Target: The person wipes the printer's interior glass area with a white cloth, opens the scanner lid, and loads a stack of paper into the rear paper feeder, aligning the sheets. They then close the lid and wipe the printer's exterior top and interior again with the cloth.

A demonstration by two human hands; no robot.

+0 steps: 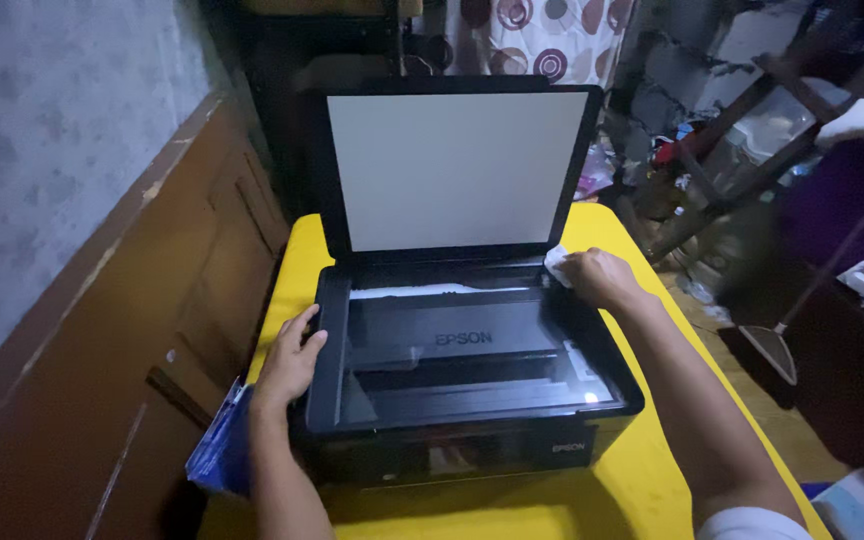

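White cloth (556, 262) — bunched under right hand (597, 276) fingers, scanner corner

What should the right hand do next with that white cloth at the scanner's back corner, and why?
Probably draw the white cloth leftward along the back edge of the scanner glass. The right hand presses it at the far right corner, the lid stands open, and the left hand steadies the printer.
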